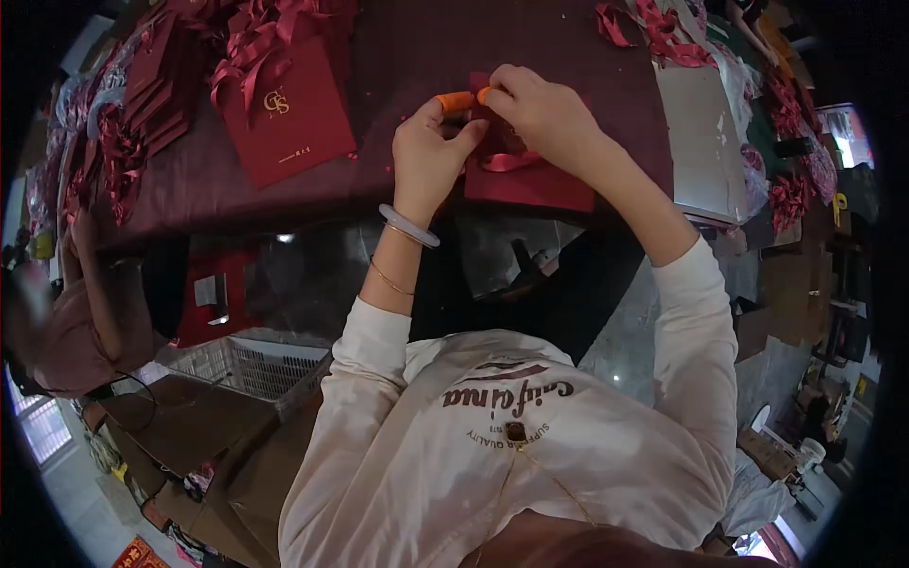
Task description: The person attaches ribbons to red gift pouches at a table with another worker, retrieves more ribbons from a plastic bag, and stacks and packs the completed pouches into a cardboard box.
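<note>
- Table (417, 47): covered with maroon cloth (331, 194), spread beneath and beyond the left fingers (456, 102) and right fingers (504, 87).
- Ribboned red bag (530, 187): laid flat below the right fingers.
- Gold-lettered red bag (289, 142): placed left of the left fingers, apart.
- Stacked red bags (163, 90): piled farther left.
- Red scraps (388, 169): scattered near the left fingers.

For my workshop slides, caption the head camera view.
Orange-tipped left hand and right hand close together over a ribboned red item on a dark red tablecloth.
</note>
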`<state>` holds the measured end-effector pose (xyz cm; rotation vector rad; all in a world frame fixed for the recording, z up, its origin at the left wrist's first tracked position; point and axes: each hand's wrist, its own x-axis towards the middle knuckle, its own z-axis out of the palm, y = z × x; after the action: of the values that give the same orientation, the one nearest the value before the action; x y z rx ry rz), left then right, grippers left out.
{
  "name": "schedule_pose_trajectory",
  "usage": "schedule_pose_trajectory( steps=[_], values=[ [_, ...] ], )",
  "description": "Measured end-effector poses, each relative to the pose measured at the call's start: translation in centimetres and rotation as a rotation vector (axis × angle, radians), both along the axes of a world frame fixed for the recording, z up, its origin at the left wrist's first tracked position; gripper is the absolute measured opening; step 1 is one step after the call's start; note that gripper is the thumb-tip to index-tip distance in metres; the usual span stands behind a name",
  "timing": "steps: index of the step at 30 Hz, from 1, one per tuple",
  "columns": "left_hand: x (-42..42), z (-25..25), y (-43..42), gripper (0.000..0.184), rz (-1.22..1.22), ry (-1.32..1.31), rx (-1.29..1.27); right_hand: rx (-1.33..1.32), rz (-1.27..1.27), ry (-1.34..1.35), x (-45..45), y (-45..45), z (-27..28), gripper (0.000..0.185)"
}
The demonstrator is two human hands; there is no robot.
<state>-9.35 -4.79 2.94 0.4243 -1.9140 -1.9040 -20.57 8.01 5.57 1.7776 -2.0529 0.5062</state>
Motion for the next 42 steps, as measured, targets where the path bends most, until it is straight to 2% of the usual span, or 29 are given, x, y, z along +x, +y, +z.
schedule_pose_trajectory(
  steps=[2,4,6,7,9,10,12,15,17,18,20,21,23,25,26,28,29,31,32,34,37,38,40,42],
  values=[
    [0.2,0.7,-0.2,0.031,-0.026,-0.149,-0.054,0.011,-0.035,-0.038,0.4,-0.3,-0.6,0.014],
    [0.0,0.5,-0.2,0.031,-0.022,-0.140,-0.051,0.019,-0.069,-0.080,0.4,-0.5,-1.2,0.016],
    [0.1,0.4,-0.2,0.031,-0.021,-0.132,-0.054,-0.085,-0.135,-0.381,0.0,-0.9,-1.4,0.019],
    [0.1,0.3,-0.2,0.031,-0.011,-0.093,-0.019,-0.092,-0.136,-0.382,-0.1,-1.0,-1.3,0.019],
    [0.1,0.1,-0.2,0.031,-0.004,-0.053,0.012,-0.193,-0.217,-0.790,-0.3,-1.0,-0.6,0.020],
    [0.1,0.0,-0.2,0.031,-0.003,-0.029,0.039,-0.110,-0.185,-0.786,-0.3,-0.8,-0.3,0.020],
    [0.0,0.3,-0.2,0.031,-0.004,-0.001,0.060,-0.138,-0.184,-0.757,0.1,-1.0,-1.5,0.020],
    [0.4,1.4,-0.1,0.029,0.016,-0.101,0.004,-0.094,-0.205,-0.706,-0.2,-0.5,-1.7,0.023],
    [0.6,1.6,-0.5,0.027,-0.048,-0.070,0.164,-0.141,-0.094,-1.179,-0.5,0.3,-1.2,0.028],
    [0.6,1.8,-0.7,0.027,-0.057,-0.072,0.146,-0.162,-0.092,-1.180,-0.5,0.7,-1.0,0.028],
    [0.8,1.8,-1.2,0.027,-0.104,-0.155,0.223,-0.387,-0.018,-1.561,-0.2,1.4,-0.9,0.034],
    [0.3,1.0,-0.7,0.027,-0.092,-0.011,0.137,-0.435,0.006,-1.651,-0.3,1.2,-1.2,0.033],
    [-0.7,-0.6,-1.1,0.028,-0.015,0.066,-0.340,-0.388,0.028,-1.572,-0.4,1.0,-1.8,0.032],
    [-1.2,0.3,-0.4,0.028,0.031,-0.006,-0.345,-0.296,0.049,-1.380,-0.5,1.1,-1.7,0.029],
    [-1.5,0.3,-0.2,0.025,0.091,-0.023,-0.416,-0.316,0.047,-1.379,-0.6,1.0,-1.9,0.029],
    [-2.2,0.1,-0.5,0.023,0.144,-0.030,-0.495,-0.337,0.044,-1.191,-0.9,0.9,-2.2,0.028],
    [-2.3,-0.2,-0.9,0.021,0.116,-0.054,-0.554,-0.353,0.040,-1.189,-1.0,1.0,-2.3,0.028],
    [-2.7,0.2,-1.1,0.019,0.077,-0.077,-0.624,-0.335,0.017,-1.358,-0.9,1.2,-1.8,0.032],
    [-2.6,0.3,-1.1,0.017,0.089,-0.015,-0.679,-0.349,0.014,-1.359,-0.9,1.1,-1.9,0.032],
    [-2.5,1.1,-1.0,0.015,0.093,0.046,-0.734,-0.542,0.005,-1.500,-1.1,0.9,-2.3,0.038],
    [-2.1,2.5,-2.0,0.008,-0.029,0.065,-0.979,-0.527,-0.060,-1.472,-0.7,1.0,-2.2,0.041],
    [-1.8,3.2,-2.4,0.008,-0.041,0.060,-0.979,-0.534,-0.069,-1.479,-0.6,0.9,-2.3,0.041],
    [-0.8,5.1,-2.6,0.010,-0.211,-0.183,-1.094,-0.515,-0.023,-1.564,-0.6,0.8,-2.4,0.042],
    [-0.2,5.0,-3.4,0.014,-0.256,-0.182,-1.116,-0.497,-0.003,-1.540,-0.5,0.7,-2.4,0.041]
  ],
)
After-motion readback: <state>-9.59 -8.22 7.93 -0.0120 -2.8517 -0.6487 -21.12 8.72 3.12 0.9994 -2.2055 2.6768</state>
